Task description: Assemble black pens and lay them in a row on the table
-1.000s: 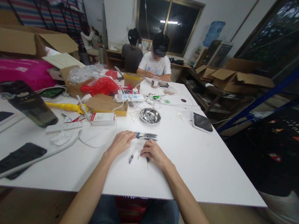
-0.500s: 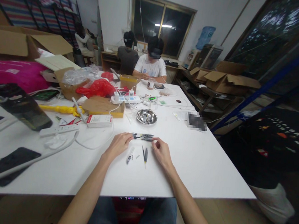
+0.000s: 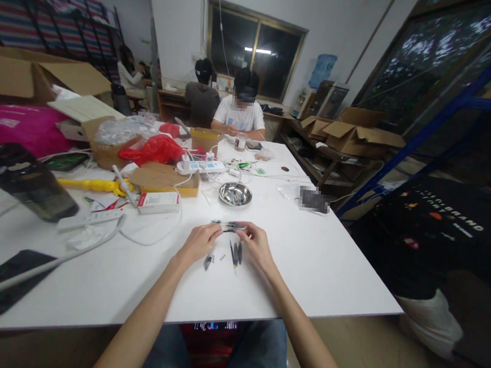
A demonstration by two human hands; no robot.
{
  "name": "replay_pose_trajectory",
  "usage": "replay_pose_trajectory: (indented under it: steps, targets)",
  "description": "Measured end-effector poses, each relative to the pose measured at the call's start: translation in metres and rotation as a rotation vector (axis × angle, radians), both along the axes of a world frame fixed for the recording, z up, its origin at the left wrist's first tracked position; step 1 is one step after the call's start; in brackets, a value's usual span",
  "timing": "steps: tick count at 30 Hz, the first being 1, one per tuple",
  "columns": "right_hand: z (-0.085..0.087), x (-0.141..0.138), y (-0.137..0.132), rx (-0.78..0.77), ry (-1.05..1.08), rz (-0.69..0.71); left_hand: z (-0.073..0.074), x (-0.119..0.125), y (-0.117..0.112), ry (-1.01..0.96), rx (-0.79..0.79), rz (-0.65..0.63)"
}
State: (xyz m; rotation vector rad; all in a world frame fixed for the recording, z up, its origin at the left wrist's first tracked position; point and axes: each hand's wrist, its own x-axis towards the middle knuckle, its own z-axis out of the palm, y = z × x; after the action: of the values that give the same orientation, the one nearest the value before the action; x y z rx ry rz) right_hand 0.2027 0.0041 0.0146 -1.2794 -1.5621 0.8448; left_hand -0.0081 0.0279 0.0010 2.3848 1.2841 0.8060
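Note:
Both my hands rest on the white table [image 3: 328, 264], fingers curled. My left hand [image 3: 198, 242] and my right hand [image 3: 256, 246] each pinch an end of a dark pen [image 3: 230, 229] lying crosswise between them. Just beyond it lies a small row of similar pens [image 3: 227, 223]. Loose pen parts [image 3: 235, 254] and a short piece [image 3: 207, 261] lie on the table between my wrists. A small bit [image 3: 222, 257] sits among them.
A steel bowl [image 3: 235, 193] stands behind the pens. To the left are a power strip [image 3: 88, 217], white cable [image 3: 147, 238], a white box [image 3: 158, 202], a dark bottle [image 3: 28, 181] and a phone [image 3: 4, 278]. A person in a white shirt [image 3: 239, 115] sits at the far end.
My right hand left the pen parts on the table and moved up to the row of pens. Both hands now pinch one pen there.

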Motion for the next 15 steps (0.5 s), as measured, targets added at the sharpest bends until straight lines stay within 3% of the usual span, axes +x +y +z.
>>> replay_pose_trajectory:
  steps: [4, 8, 12, 15]
  targets:
    - [0.007, -0.012, 0.016, -0.153, 0.433, 0.131, -0.001, 0.001, 0.0, -0.093, 0.022, 0.003]
    - [0.005, -0.023, 0.032, -0.243, 0.638, 0.179, 0.0, 0.003, 0.001, -0.192, -0.009, 0.039]
    - [0.0, -0.014, 0.047, -0.141, 0.663, 0.02, 0.007, 0.003, -0.002, -0.178, -0.076, 0.032]
    - [0.0, 0.007, 0.052, -0.08, 0.64, -0.128, 0.013, 0.0, -0.004, -0.045, -0.095, 0.142]
